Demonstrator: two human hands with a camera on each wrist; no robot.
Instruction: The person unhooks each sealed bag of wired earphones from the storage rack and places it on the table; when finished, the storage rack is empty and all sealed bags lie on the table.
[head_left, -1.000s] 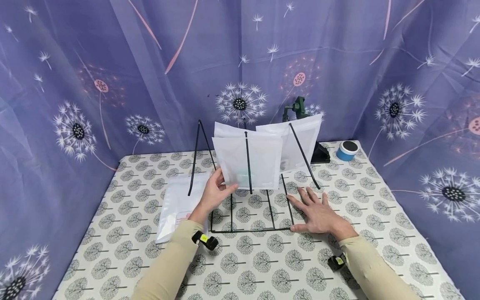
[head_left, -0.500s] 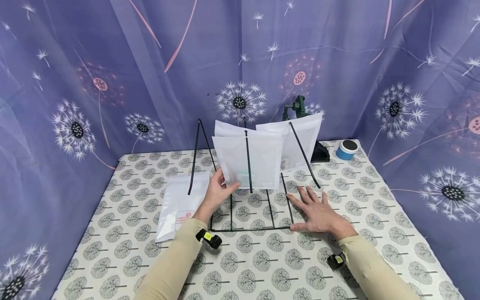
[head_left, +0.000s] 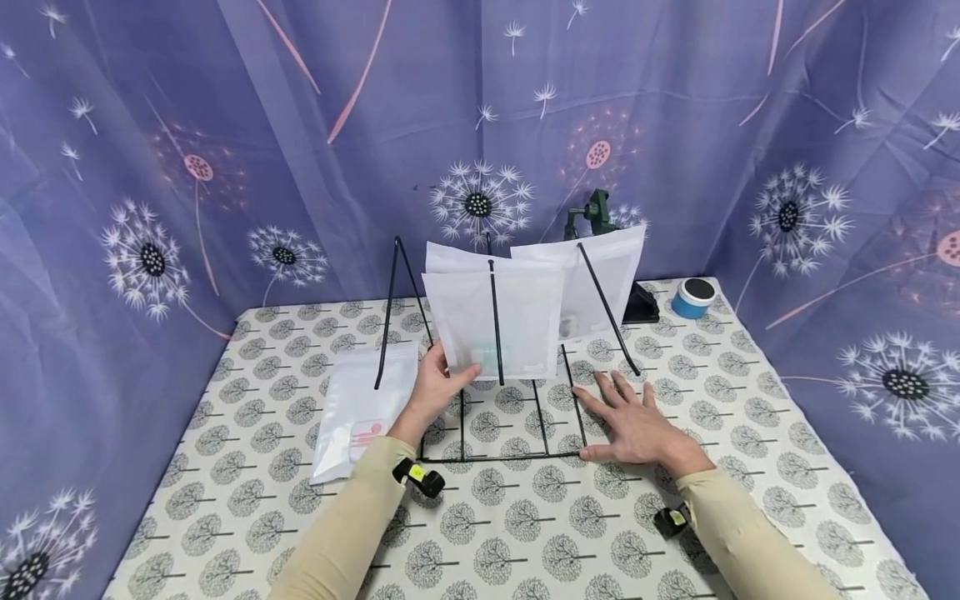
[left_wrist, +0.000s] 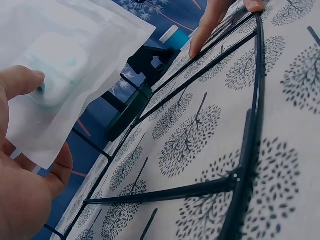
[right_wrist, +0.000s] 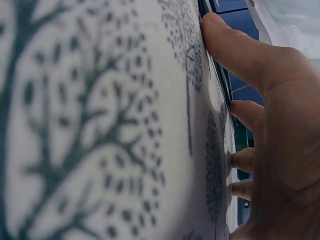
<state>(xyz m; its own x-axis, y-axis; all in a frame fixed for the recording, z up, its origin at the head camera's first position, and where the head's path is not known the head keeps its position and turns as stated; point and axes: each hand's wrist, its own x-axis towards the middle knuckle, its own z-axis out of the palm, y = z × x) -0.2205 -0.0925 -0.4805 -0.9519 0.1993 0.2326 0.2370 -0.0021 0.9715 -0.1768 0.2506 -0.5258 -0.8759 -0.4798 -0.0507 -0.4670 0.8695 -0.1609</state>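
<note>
A black wire rack (head_left: 502, 458) stands on the table, with white pouches upright among its bent prongs. My left hand (head_left: 432, 392) pinches the lower left corner of the front pouch (head_left: 525, 325), thumb on its face and fingers behind it; something pale green shows through. Behind this one peeks the top of a second pouch (head_left: 457, 260). Another pouch (head_left: 607, 275) leans at the rack's right side. My right hand (head_left: 637, 425) lies palm down with fingers spread, thumb and index fingertip at the right rail of the rack base.
Left of the rack, a flat white pouch (head_left: 367, 392) with a pink label lies partly under my left forearm. A dark green device (head_left: 596, 212) on a black base stands behind the right pouch. A blue jar (head_left: 693, 300) sits at the back right, before the purple curtain (head_left: 337, 167).
My left wrist has shifted slightly right, uncovering more of the pink label. The left hand still grips the pouch corner, and the right hand stays in place.
</note>
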